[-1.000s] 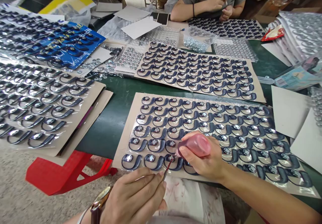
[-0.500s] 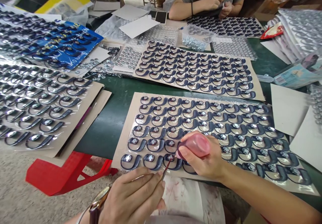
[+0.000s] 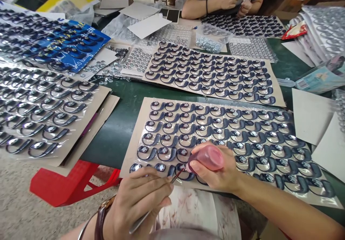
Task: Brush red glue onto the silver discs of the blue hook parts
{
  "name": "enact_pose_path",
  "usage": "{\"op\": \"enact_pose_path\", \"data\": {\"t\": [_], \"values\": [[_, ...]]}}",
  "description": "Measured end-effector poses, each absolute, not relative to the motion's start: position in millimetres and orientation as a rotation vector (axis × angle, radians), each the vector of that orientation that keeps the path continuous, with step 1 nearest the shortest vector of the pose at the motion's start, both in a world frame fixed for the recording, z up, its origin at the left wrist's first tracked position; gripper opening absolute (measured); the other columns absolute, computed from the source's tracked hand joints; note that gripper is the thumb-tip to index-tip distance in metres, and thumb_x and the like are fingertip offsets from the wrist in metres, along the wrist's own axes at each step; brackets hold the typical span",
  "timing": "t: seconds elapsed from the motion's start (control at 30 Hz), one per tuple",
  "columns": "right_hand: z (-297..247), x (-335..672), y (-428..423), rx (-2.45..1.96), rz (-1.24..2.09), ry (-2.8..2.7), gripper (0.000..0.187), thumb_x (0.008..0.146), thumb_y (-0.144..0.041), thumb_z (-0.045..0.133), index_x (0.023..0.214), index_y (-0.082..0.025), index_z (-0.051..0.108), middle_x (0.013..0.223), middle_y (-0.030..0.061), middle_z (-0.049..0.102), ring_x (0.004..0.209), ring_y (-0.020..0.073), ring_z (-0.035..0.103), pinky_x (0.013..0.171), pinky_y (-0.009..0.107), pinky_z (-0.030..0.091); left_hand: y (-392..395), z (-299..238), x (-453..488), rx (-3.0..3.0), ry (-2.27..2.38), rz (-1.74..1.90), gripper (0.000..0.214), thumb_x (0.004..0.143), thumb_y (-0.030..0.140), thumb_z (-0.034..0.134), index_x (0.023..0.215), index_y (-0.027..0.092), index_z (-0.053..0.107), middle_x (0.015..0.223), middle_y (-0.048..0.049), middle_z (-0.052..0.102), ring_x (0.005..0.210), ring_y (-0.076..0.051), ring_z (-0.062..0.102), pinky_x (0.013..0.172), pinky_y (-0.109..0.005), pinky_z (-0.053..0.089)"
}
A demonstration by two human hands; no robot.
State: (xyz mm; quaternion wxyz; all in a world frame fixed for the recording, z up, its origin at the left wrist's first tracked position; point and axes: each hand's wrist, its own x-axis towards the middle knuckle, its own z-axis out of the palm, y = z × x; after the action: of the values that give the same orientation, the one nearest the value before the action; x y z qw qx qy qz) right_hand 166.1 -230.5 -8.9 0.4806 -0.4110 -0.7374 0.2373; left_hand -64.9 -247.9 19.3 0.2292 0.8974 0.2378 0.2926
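My left hand (image 3: 142, 197) is closed around slim metal tweezers (image 3: 140, 221), their rear end showing below my palm. The dark tip reaches one curved dark piece with a shiny round stud (image 3: 181, 167) in the front row of the near sheet (image 3: 132, 150). In my right hand (image 3: 221, 171) is a pink translucent squeeze bottle (image 3: 208, 157), tilted with its nozzle down and left, close beside the tweezers' tip. Rows of similar dark curved pieces lie under clear film on this sheet. My right hand and the bottle hide several of them.
A second such sheet (image 3: 210, 71) lies behind, and stacked sheets (image 3: 67, 125) are at left. A clear box of small parts (image 3: 211, 40) stands farther back. White cards (image 3: 309, 114) lie at right. Across the table are a co-worker's hands (image 3: 237, 3). A red stool (image 3: 61, 182) stands below left.
My left hand has turned and shifted slightly up and left, exposing the tweezers' rear end. The bottle's nozzle has moved slightly left, nearer the tweezers' tip.
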Motion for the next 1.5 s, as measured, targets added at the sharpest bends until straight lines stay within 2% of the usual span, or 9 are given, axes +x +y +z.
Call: {"op": "enact_pose_path", "data": {"t": [0.23, 0.43, 0.53, 0.67, 0.77, 0.9, 1.03, 1.33, 1.5], "values": [[-7.6, 166.1, -232.4, -0.937, 0.633, -1.816, 0.026, 0.07, -0.027, 0.069, 0.09, -0.018, 0.055, 0.071, 0.0017, 0.065, 0.056, 0.0124, 0.062, 0.048, 0.022, 0.05, -241.1, 17.1, -64.3, 2.246, 0.839, 0.885, 0.019, 0.081, 0.003, 0.048, 0.091, 0.012, 0.061, 0.083, -0.0044, 0.069, 0.075, -0.012, 0.065, 0.078, -0.028, 0.052], [36.3, 195.4, -230.8, -1.19, 1.207, -1.793, 0.027, 0.078, -0.035, 0.063, 0.1, -0.02, 0.057, 0.074, 0.0008, 0.066, 0.06, 0.0138, 0.063, 0.056, 0.024, 0.053, -242.0, 16.5, -63.6, 2.295, 0.792, 0.872, 0.02, 0.08, 0.003, 0.048, 0.094, 0.012, 0.06, 0.088, -0.0051, 0.069, 0.078, -0.012, 0.065, 0.079, -0.029, 0.052], [53.2, 217.9, -228.7, -1.184, 1.29, -1.787, 0.036, 0.078, -0.042, 0.062, 0.106, -0.022, 0.057, 0.086, 0.0046, 0.067, 0.072, 0.0189, 0.066, 0.065, 0.029, 0.056, -243.7, 19.3, -62.4, 2.33, 0.758, 0.886, 0.022, 0.079, 0.001, 0.048, 0.095, 0.01, 0.06, 0.089, -0.0067, 0.069, 0.08, -0.013, 0.065, 0.08, -0.031, 0.051], [49.1, 232.9, -228.0, -1.152, 1.345, -1.738, 0.042, 0.076, -0.047, 0.062, 0.109, -0.022, 0.057, 0.098, 0.0078, 0.067, 0.082, 0.0224, 0.067, 0.072, 0.031, 0.056, -245.7, 24.0, -60.7, 2.401, 0.746, 0.859, 0.022, 0.079, 0.001, 0.048, 0.095, 0.009, 0.061, 0.089, -0.0072, 0.069, 0.085, -0.013, 0.065, 0.082, -0.032, 0.051], [32.2, 230.4, -234.4, -1.17, 1.317, -1.57, 0.04, 0.073, -0.044, 0.067, 0.103, -0.021, 0.057, 0.083, 0.0058, 0.07, 0.069, 0.0207, 0.068, 0.062, 0.029, 0.057, -247.7, 26.0, -53.6, 2.548, 0.699, 0.851, 0.018, 0.084, 0.008, 0.048, 0.095, 0.007, 0.063, 0.089, -0.0069, 0.069, 0.086, -0.013, 0.065, 0.083, -0.03, 0.052], [5.9, 222.3, -248.6, -1.162, 1.074, -1.461, 0.02, 0.076, -0.024, 0.065, 0.094, -0.02, 0.057, 0.066, 0.001, 0.067, 0.049, 0.0145, 0.063, 0.045, 0.024, 0.052, -249.8, 22.7, -33.7, 2.822, 0.486, 0.849, 0.021, 0.085, 0.026, 0.056, 0.091, 0.008, 0.065, 0.091, -0.0072, 0.07, 0.086, -0.016, 0.066, 0.079, -0.028, 0.054], [-10.8, 217.8, -255.1, -1.182, 0.872, -1.534, 0.019, 0.074, -0.021, 0.065, 0.092, -0.017, 0.058, 0.068, 0.0025, 0.065, 0.049, 0.015, 0.062, 0.045, 0.026, 0.051, -247.9, 18.9, -16.7, 2.862, 0.385, 0.834, 0.021, 0.083, 0.028, 0.059, 0.087, 0.008, 0.066, 0.083, -0.0074, 0.07, 0.08, -0.016, 0.067, 0.075, -0.027, 0.055], [-13.0, 215.4, -250.1, -1.161, 0.807, -1.663, 0.025, 0.072, -0.024, 0.067, 0.094, -0.018, 0.057, 0.066, 0.0011, 0.066, 0.049, 0.0136, 0.06, 0.045, 0.027, 0.051, -256.3, 17.2, -11.7, 2.922, 0.457, 0.724, 0.023, 0.09, 0.025, 0.048, 0.085, 0.009, 0.065, 0.085, -0.0046, 0.07, 0.086, -0.015, 0.066, 0.081, -0.028, 0.053], [-11.7, 215.2, -249.8, -1.156, 0.835, -1.681, 0.026, 0.073, -0.026, 0.065, 0.096, -0.017, 0.056, 0.062, -0.0001, 0.065, 0.045, 0.0132, 0.059, 0.042, 0.026, 0.05, -259.6, 21.1, -10.1, 2.912, 0.513, 0.69, 0.025, 0.091, 0.024, 0.046, 0.088, 0.01, 0.066, 0.086, -0.0061, 0.07, 0.089, -0.015, 0.065, 0.084, -0.028, 0.053]]}}
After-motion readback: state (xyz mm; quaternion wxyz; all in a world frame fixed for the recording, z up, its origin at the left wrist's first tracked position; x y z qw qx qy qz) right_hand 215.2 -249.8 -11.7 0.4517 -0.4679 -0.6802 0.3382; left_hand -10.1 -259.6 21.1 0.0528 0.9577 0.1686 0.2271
